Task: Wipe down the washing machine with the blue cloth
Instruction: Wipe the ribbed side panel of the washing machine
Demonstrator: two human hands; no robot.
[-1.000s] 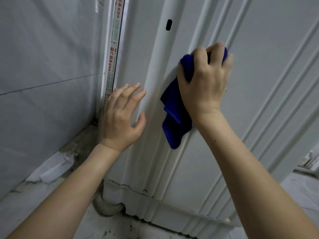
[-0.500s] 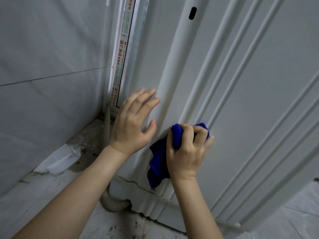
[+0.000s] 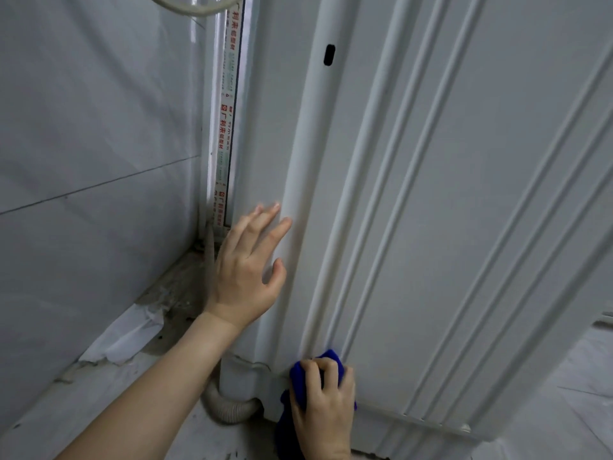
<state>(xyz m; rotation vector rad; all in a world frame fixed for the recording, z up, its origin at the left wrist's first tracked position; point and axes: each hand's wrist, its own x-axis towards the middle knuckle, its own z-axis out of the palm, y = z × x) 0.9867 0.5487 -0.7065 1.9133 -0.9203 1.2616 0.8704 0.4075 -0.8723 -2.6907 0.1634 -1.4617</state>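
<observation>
Here the washing machine (image 3: 464, 227) fills most of the view: a smooth, matte white side panel pressed with long parallel ridges and grooves that run down to a stepped base moulding. Its corner is a broad rounded column, with one small dark oblong slot (image 3: 328, 55) high up. Under that corner a pale, ribbed hose (image 3: 232, 410) curves out onto the floor (image 3: 99, 410), which looks grey, mottled and grimy toward the corner. The wall (image 3: 93, 127) on the left is large glossy grey tile with thin joint lines. Between it and the machine stands a narrow upright strip (image 3: 225, 127) printed with red characters (too small to read). A crumpled white sheet (image 3: 122, 336) lies along the foot of the wall.

The blue cloth (image 3: 298, 381) is soft, deep blue and bunched. It sits low on the panel, at the foot of the ridge nearest the corner, just above the base moulding. The right hand (image 3: 326, 413) grips it with curled fingers and holds it against the panel; folds show above the knuckles and a loose tail hangs below the hand. The left hand (image 3: 245, 273) holds nothing. Its fingers are straight and slightly spread, laid flat on the rounded corner, with the fingertips blurred. It is higher than the right hand and to its left, apart from the cloth.
</observation>
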